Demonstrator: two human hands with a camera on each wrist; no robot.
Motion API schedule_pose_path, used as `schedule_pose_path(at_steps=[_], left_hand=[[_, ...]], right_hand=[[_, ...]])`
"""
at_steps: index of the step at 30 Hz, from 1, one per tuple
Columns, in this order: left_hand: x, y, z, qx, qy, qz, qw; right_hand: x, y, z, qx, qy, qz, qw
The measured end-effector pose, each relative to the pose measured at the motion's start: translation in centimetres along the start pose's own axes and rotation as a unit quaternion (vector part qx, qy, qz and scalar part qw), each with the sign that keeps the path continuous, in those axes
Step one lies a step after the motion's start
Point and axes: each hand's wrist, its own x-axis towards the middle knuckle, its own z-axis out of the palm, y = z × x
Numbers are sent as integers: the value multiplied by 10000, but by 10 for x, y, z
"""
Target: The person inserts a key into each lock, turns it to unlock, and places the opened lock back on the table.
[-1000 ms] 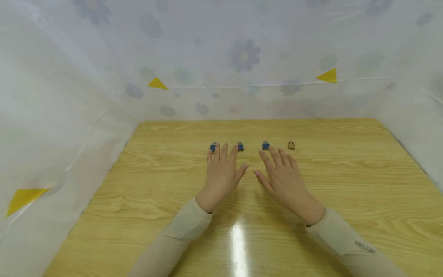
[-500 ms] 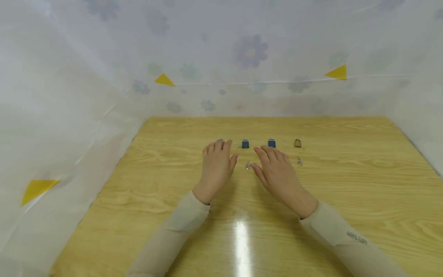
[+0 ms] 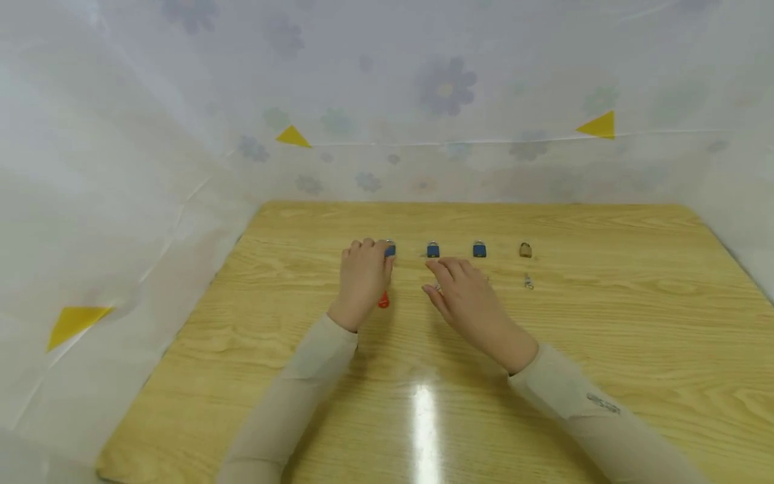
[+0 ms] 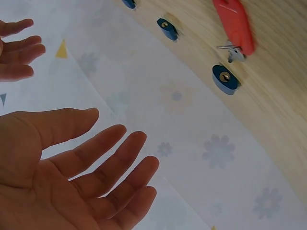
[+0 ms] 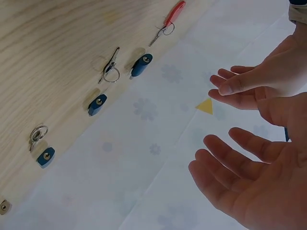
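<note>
My left hand (image 3: 361,282) hovers over the leftmost blue padlock (image 3: 390,250), partly covering it. Its fingers are loosely bent and hold nothing in the left wrist view. Below that padlock lies a red key tag (image 3: 383,300), with keys (image 4: 234,51) attached. My right hand (image 3: 474,309) is above the table, fingers relaxed around nothing. Ahead of it stand a second blue padlock (image 3: 433,250) and a third blue padlock (image 3: 480,249). Farther right is a brass-coloured padlock (image 3: 525,251) with keys (image 3: 529,281) in front. The right hand partly hides more keys on a ring (image 5: 111,67).
The wood-grain table (image 3: 605,336) reflects a bright light near its front. A pale flowered sheet (image 3: 387,94) walls off the back and sides. Yellow triangles (image 3: 597,126) mark the sheet.
The view has shifted slightly. My left hand has moved left, bringing the red key tag into sight. My right hand has drawn left, uncovering keys by the brass-coloured padlock. The padlocks have stayed put.
</note>
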Motion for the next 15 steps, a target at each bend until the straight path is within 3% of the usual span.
schedule_pose_path(at_steps=[6,15], left_hand=[[12,-10,8,117,-677,-295,9972],[31,-20,27,72,-1670,-826,9825]], right_hand=[[1,-4,3,48,-275,16,9996],[-1,-4,7,129,-264,24,9996]])
